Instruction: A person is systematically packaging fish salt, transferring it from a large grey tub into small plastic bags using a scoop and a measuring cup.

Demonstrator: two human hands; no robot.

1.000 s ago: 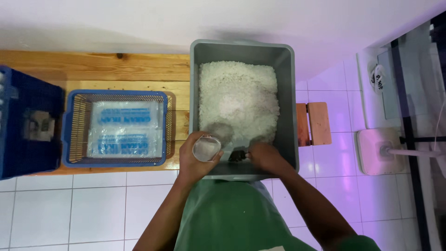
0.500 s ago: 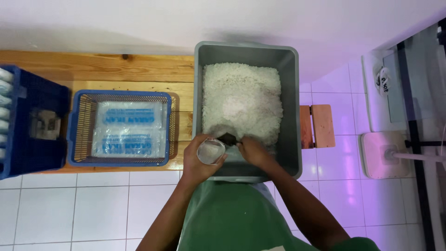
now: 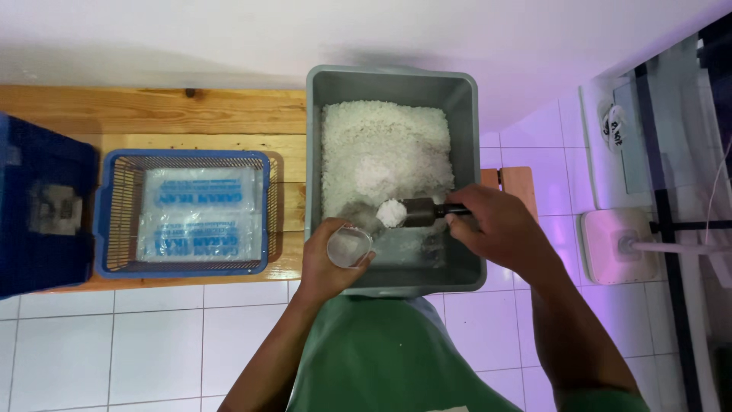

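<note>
Holding a small metal scoop (image 3: 415, 212) in the right hand (image 3: 492, 229), fingers clamped on its handle; scoop is heaped with white grains, hovering over the grey tub (image 3: 467, 175) of white granules (image 3: 381, 152). Left hand (image 3: 328, 263) wrapped around a small clear container (image 3: 348, 247) at the tub's near edge, just beside the scoop. Blue basket (image 3: 183, 159) with printed plastic bags (image 3: 200, 214) sits left on the wooden bench (image 3: 152, 111).

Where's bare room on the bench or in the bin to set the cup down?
Free: the wooden bench strip behind the blue basket, up to the grey bin; also the bin's near floor, between the white grains and its front wall. Crowded: there the left hand holds the cup, the right hand the scoop.
</note>
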